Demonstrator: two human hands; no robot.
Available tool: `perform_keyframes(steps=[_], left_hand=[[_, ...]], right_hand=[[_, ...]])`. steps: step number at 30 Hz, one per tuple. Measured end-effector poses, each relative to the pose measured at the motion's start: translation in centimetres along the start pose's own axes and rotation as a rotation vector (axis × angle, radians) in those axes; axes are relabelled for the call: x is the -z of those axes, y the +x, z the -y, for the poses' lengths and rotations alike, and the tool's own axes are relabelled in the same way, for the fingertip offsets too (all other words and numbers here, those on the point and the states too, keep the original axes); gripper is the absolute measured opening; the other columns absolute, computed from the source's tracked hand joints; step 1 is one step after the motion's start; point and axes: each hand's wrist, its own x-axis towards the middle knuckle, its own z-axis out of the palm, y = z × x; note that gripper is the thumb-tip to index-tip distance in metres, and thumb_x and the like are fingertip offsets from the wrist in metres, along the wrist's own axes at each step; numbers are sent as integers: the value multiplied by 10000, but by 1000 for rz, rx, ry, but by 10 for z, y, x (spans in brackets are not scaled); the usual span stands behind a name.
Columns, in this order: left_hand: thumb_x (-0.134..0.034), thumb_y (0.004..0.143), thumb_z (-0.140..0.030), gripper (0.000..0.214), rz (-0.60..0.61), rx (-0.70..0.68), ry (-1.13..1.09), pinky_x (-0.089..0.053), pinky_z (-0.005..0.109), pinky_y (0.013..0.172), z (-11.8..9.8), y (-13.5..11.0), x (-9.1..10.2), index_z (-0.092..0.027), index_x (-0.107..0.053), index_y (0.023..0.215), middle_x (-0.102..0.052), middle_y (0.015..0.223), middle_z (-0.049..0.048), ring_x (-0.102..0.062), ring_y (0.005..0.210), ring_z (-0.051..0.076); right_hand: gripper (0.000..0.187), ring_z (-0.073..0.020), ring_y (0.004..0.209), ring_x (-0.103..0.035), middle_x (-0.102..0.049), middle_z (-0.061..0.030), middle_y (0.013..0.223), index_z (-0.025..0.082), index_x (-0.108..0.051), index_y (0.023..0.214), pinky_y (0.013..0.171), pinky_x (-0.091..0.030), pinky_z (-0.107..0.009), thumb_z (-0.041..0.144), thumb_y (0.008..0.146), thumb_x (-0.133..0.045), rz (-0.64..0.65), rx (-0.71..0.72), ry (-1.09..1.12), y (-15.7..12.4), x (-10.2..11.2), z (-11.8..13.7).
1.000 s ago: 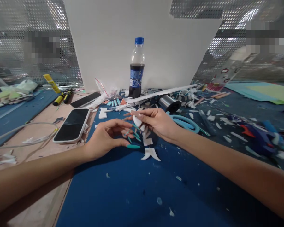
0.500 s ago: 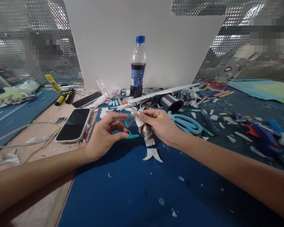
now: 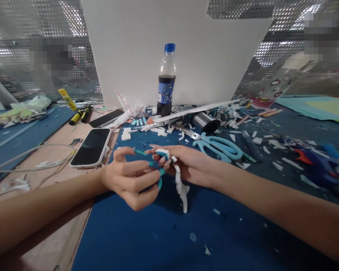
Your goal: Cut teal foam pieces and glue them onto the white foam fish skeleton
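My right hand point(image 3: 190, 165) pinches a white cut-out foam piece point(image 3: 181, 188) that hangs down from its fingertips above the blue mat point(image 3: 158, 233). My left hand point(image 3: 131, 180) is curled beside it, its teal-nailed fingers closed on the top end of the same piece, where a small white and teal bit point(image 3: 162, 153) shows. The two hands touch at the fingertips.
Blue scissors point(image 3: 222, 146) lie just right of my hands, with a metal spool point(image 3: 205, 122) and a cola bottle point(image 3: 165, 81) behind. A phone point(image 3: 91, 142) rests at the left on the wooden top beside a cable point(image 3: 28, 154). Foam scraps litter the mat; a white board point(image 3: 164, 49) stands at the back.
Both hands have come toward me and lifted the white cut-out off the mat; it now hangs from my fingers. My left hand has curled closed onto it.
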Motion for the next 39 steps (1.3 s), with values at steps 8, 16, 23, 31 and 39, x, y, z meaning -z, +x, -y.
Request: perform_keyframes(steps=[8, 16, 23, 31, 39], left_hand=[[-661, 685, -188, 103, 87, -1062, 635, -291, 315, 542, -39, 29, 5, -290, -651, 692, -685, 731, -45, -475, 591, 136], [-567, 789, -97, 222, -55, -401, 373, -383, 305, 670, -29, 23, 3, -249, -617, 944, -588, 761, 16, -472, 729, 148], [-593, 806, -224, 64, -128, 146, -316, -441, 327, 850, -27, 26, -14, -200, -583, 749, -491, 954, 41, -501, 947, 152], [-767, 637, -298, 185, -127, 595, -825, -478, 250, 796, -28, 29, -22, -207, -618, 696, -583, 909, -6, -568, 865, 105], [-801, 585, -305, 269, 76, 890, -1089, -480, 215, 646, -24, 31, -15, -192, -569, 664, -560, 684, -39, -551, 628, 69]], right_hand=[[180, -66, 551, -591, -672, -58, 695, 99, -692, 798, 505, -499, -150, 108, 844, -519, -45, 31, -160, 1, 2, -7], [224, -166, 765, -600, -685, -52, 822, 186, -713, 819, 722, -466, -305, 368, 812, -582, -184, 736, -1044, 1, 14, -3], [311, -140, 629, -526, -584, -39, 645, 180, -619, 666, 613, -396, -272, 363, 877, -483, -302, 1083, -1482, -6, 16, 11], [425, -65, 429, -386, -467, 24, 472, 168, -495, 527, 467, -303, -228, 400, 880, -458, -146, 794, -1352, -4, 12, 19], [468, -50, 361, -262, -338, 55, 405, 188, -367, 490, 408, -209, -239, 401, 907, -386, -49, 552, -1401, -8, 12, 30]])
